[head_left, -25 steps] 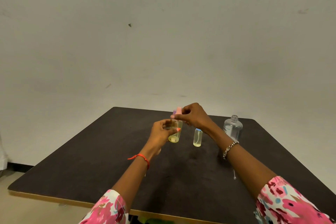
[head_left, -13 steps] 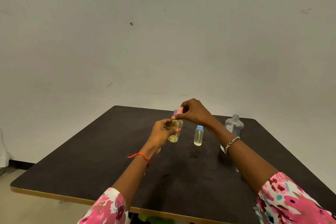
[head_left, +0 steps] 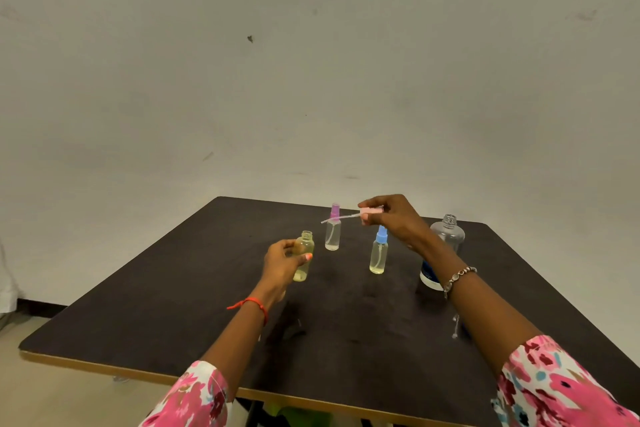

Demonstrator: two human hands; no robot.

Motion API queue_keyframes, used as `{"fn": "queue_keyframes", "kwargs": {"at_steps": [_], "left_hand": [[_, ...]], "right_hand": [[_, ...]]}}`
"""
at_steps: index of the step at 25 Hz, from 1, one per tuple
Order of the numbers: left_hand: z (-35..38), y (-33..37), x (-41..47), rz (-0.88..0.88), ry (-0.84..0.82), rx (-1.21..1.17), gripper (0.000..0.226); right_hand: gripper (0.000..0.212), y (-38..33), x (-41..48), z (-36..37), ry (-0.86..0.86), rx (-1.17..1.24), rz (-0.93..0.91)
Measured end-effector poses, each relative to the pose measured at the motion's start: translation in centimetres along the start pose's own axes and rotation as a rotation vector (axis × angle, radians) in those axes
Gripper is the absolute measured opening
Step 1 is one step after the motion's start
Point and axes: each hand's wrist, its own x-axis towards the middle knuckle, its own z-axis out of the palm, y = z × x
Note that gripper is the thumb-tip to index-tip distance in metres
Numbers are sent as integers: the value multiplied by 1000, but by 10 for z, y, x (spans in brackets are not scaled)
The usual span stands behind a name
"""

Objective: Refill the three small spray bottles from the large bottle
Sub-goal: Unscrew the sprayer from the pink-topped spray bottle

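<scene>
My left hand (head_left: 282, 263) grips a small clear bottle (head_left: 304, 255) with an open neck and yellowish liquid at its bottom, held just above the dark table (head_left: 173, 305). My right hand (head_left: 391, 217) holds that bottle's pink spray top (head_left: 370, 212) sideways, its thin tube pointing left. A small bottle with a purple top (head_left: 333, 229) stands behind them. Another small bottle with a blue top (head_left: 379, 251) stands below my right wrist. The large clear bottle (head_left: 446, 236), uncapped with a blue label, stands on the right, partly hidden by my right forearm.
A small clear object (head_left: 455, 326) lies on the table beside my right forearm. The table's front edge runs near my sleeves, and a plain wall rises behind the table. Floor shows at the lower left.
My right hand pulled the pink spray top out of the bottle and moved it up and right. My left hand lowered the opened bottle to the left, uncovering the purple-topped bottle.
</scene>
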Motion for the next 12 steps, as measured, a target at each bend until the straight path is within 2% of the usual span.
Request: {"fn": "queue_keyframes", "kwargs": {"at_steps": [3,7,12], "left_hand": [[-2,-5,4,-23,74,-38,45],[4,-1,3,-11,80,-59,43],[6,2,3,-2,56,-47,44]], "right_hand": [[22,40,-15,24,-49,-131,74],[20,78,-37,67,-115,-237,24],[38,102,-48,84,-150,-271,24]]}}
